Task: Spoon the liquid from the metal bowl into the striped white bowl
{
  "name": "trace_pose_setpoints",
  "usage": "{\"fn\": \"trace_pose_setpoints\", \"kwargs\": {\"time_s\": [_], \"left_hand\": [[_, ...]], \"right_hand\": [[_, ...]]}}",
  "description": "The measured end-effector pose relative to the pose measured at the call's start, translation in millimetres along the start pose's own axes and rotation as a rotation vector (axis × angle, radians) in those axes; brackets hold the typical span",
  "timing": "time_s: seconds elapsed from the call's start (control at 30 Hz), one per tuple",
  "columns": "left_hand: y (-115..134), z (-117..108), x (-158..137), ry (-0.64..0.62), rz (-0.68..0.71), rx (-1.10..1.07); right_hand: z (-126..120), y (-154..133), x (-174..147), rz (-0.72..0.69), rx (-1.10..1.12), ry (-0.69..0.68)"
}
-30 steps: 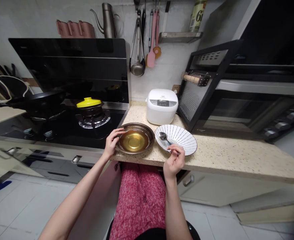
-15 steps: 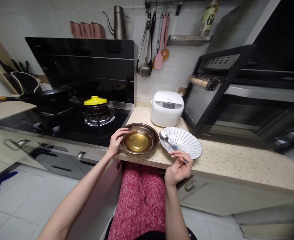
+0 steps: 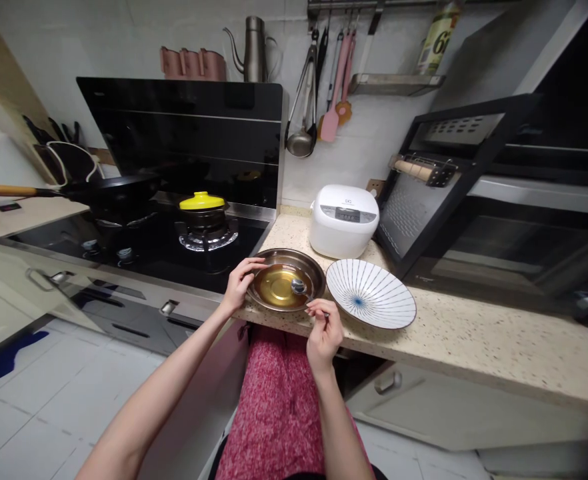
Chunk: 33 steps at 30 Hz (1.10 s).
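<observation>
In the head view a shallow metal bowl (image 3: 299, 260) stands near the counter's front edge, with golden-yellow liquid in it. My left hand (image 3: 238, 287) grips the left rim of this bowl, its fingers laid over the edge. My right hand (image 3: 325, 333) is closed round the handle of a metal spoon (image 3: 299, 287). The spoon's head is over the right part of the bowl, at or just above the liquid; I cannot tell which. Right of the bowl lies a white plate (image 3: 379, 287) with dark radiating lines and a blue centre.
A white rice cooker (image 3: 345, 223) stands behind the plate. On the left are a gas stove (image 3: 154, 250), a yellow-lidded pot (image 3: 201, 201) and a wok (image 3: 119, 190). An oven (image 3: 494, 240) stands right. Utensils (image 3: 301, 141) hang on the wall.
My right hand has moved left with the spoon, from over the plate to over the metal bowl. My left hand stays on the bowl's rim. The view has shifted slightly left.
</observation>
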<state>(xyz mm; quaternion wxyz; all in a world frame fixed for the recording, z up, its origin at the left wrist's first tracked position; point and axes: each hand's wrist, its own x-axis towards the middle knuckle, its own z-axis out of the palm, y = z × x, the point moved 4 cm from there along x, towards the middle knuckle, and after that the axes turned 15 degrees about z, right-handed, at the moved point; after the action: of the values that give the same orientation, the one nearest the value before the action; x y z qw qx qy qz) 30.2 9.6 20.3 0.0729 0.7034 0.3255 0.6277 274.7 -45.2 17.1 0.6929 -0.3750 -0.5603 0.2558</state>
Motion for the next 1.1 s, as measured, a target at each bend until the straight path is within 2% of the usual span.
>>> {"fn": "trace_pose_setpoints", "kwargs": {"time_s": [0.43, 0.6, 0.83, 1.1], "left_hand": [[2.9, 0.1, -0.9, -0.022, -0.01, 0.005], [2.7, -0.5, -1.2, -0.033, -0.016, 0.004], [4.0, -0.8, -1.0, -0.042, -0.022, 0.013], [5.4, -0.2, -0.2, -0.036, -0.021, 0.016]], "right_hand": [[1.1, 7.7, 0.0, 0.167, 0.128, 0.042], [1.6, 7.0, 0.6, 0.189, 0.103, 0.045], [2.0, 8.9, -1.2, 0.206, 0.175, 0.094], [-0.7, 0.9, -0.5, 0.166, 0.186, 0.137]]}}
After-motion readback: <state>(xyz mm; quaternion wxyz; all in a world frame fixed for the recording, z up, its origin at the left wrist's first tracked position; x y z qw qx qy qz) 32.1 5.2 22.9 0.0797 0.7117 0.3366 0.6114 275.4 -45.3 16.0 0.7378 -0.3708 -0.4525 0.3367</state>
